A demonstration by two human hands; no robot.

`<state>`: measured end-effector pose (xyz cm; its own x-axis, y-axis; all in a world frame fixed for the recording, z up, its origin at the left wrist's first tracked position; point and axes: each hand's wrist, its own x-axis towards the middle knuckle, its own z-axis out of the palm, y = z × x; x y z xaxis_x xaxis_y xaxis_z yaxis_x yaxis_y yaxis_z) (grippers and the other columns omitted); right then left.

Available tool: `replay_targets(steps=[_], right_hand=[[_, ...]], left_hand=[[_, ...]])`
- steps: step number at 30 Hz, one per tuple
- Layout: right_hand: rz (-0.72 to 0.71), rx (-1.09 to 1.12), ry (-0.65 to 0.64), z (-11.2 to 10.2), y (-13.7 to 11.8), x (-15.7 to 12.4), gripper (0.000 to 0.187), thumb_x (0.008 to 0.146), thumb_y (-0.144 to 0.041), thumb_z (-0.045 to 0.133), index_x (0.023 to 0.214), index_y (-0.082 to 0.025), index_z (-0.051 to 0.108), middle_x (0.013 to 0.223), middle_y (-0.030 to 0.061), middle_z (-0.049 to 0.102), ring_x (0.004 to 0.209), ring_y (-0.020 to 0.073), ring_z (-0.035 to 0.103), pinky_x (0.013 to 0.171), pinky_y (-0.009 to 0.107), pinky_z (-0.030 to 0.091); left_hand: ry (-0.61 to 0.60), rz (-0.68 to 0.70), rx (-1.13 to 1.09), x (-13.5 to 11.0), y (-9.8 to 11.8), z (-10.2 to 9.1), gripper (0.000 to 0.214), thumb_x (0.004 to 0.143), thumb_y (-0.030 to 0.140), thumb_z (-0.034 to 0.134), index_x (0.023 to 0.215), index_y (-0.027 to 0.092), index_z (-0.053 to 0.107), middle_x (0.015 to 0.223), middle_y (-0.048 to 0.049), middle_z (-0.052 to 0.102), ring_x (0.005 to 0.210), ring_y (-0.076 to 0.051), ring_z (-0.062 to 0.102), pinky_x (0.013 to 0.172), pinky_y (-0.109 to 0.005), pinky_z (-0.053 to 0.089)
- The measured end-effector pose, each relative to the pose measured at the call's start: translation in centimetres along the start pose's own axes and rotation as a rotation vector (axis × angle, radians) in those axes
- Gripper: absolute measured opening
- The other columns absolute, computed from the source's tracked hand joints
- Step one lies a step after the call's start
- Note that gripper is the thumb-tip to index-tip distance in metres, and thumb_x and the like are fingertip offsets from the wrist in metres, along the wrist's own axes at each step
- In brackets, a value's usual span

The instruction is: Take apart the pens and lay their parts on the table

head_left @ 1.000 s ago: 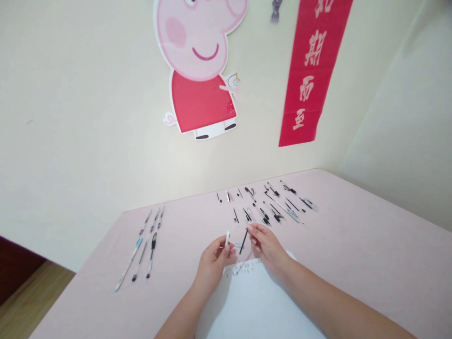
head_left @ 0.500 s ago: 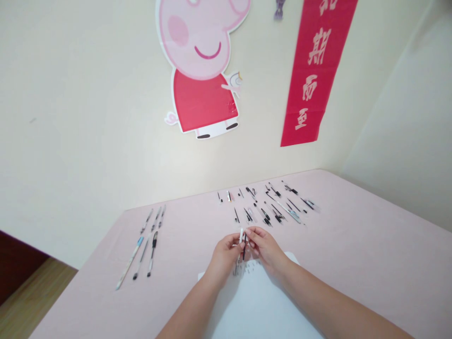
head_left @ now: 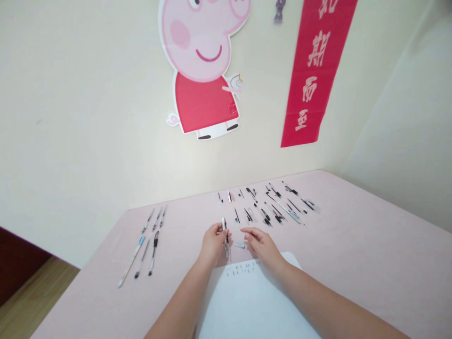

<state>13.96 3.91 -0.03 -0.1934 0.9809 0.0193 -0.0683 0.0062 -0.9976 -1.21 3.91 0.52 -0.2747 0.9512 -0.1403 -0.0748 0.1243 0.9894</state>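
Observation:
My left hand (head_left: 213, 241) is closed round a slim pen barrel (head_left: 224, 234) with a dark refill in it, held upright above the pink table (head_left: 370, 263). My right hand (head_left: 259, 244) hovers just to the right, fingers curled loosely and close to a small clear pen part (head_left: 240, 245) lying on the table. It holds nothing that I can see. Both hands sit just beyond the far edge of a white sheet of paper (head_left: 254, 301) with small marks along its top.
Several taken-apart pen parts (head_left: 271, 205) lie in rows at the back of the table. Several whole pens (head_left: 148, 240) lie in a group at the left. A cartoon pig cut-out (head_left: 205, 66) and a red banner (head_left: 314, 70) hang on the wall behind.
The hands met with the white barrel and the black refill, then parted. The left hand now holds both pieces together; the right hand has let go and moved right.

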Motion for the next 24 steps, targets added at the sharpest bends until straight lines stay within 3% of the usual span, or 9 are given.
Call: replay_targets(steps=[3, 8, 17, 24], right_hand=[[-0.159, -0.222, -0.021, -0.2, 0.5, 0.1, 0.026, 0.073, -0.032, 0.055, 0.091, -0.016, 0.067, 0.081, 0.0052, 0.060, 0.071, 0.0152, 0.053, 0.063, 0.027, 0.041], [-0.271, -0.418, -0.071, -0.3, 1.1, 0.2, 0.027, 0.078, -0.024, 0.047, 0.096, -0.016, 0.066, 0.080, 0.0051, 0.058, 0.067, 0.0142, 0.051, 0.064, 0.027, 0.041], [-0.271, -0.726, -0.128, -0.6, 0.9, -0.1, 0.032, 0.076, -0.014, 0.048, 0.105, -0.018, 0.062, 0.088, 0.0047, 0.058, 0.074, 0.0142, 0.053, 0.072, 0.025, 0.042], [-0.292, -0.882, -0.177, -0.4, 0.7, -0.5, 0.030, 0.074, -0.013, 0.052, 0.101, -0.018, 0.062, 0.087, 0.0038, 0.057, 0.079, 0.0150, 0.053, 0.073, 0.023, 0.040]], left_hand=[[0.065, 0.038, 0.037, 1.4, -0.2, -0.4, 0.020, 0.065, 0.028, 0.060, 0.080, 0.015, 0.057, 0.062, -0.0002, 0.057, 0.050, -0.009, 0.053, 0.049, -0.020, 0.041], [0.155, 0.108, 0.214, 3.3, -0.4, -0.6, 0.008, 0.064, 0.018, 0.057, 0.072, 0.016, 0.059, 0.061, -0.0003, 0.057, 0.053, -0.010, 0.052, 0.051, -0.021, 0.038], [0.170, 0.179, 0.591, 5.4, -0.1, -0.5, 0.008, 0.066, 0.012, 0.053, 0.068, 0.018, 0.059, 0.062, -0.0019, 0.058, 0.060, -0.015, 0.054, 0.058, -0.025, 0.036], [0.153, 0.204, 0.817, 6.1, 0.1, 0.0, 0.007, 0.069, 0.012, 0.051, 0.070, 0.017, 0.056, 0.072, -0.0065, 0.060, 0.077, -0.020, 0.057, 0.068, -0.029, 0.037]])
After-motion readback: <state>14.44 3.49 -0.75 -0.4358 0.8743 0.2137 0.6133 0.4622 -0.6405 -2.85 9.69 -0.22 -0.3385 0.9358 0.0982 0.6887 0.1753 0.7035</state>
